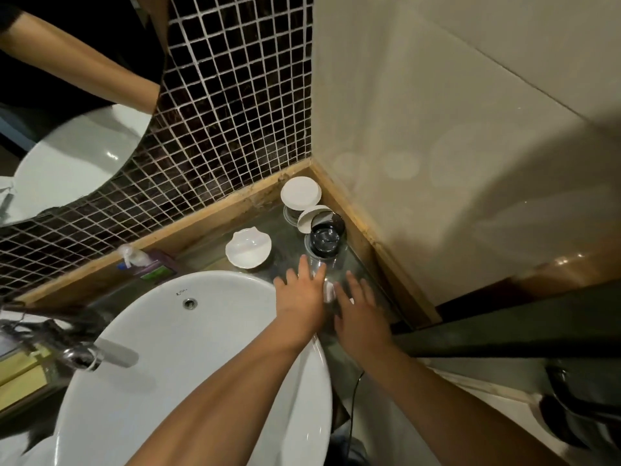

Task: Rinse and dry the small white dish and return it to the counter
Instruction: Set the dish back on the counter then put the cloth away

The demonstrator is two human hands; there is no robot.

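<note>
The small white dish (pixel 248 248) has a scalloped rim and sits upright on the glass counter (pixel 289 230) behind the basin, with nothing in it. My left hand (pixel 299 290) reaches over the basin's right rim, palm down with fingers spread, just right of the dish and not touching it. My right hand (pixel 359 307) lies beside it, also palm down with fingers apart. A small white object (pixel 330 292) shows between the two hands; I cannot tell what it is. Neither hand holds anything.
A round white basin (pixel 174 348) with a chrome faucet (pixel 100 354) fills the lower left. In the corner stand two white-lidded jars (pixel 300 193) and a clear container with a dark top (pixel 324 240). A pump bottle (pixel 134 257) lies by the tiled wall. A black cable (pixel 353 398) hangs at the counter's front.
</note>
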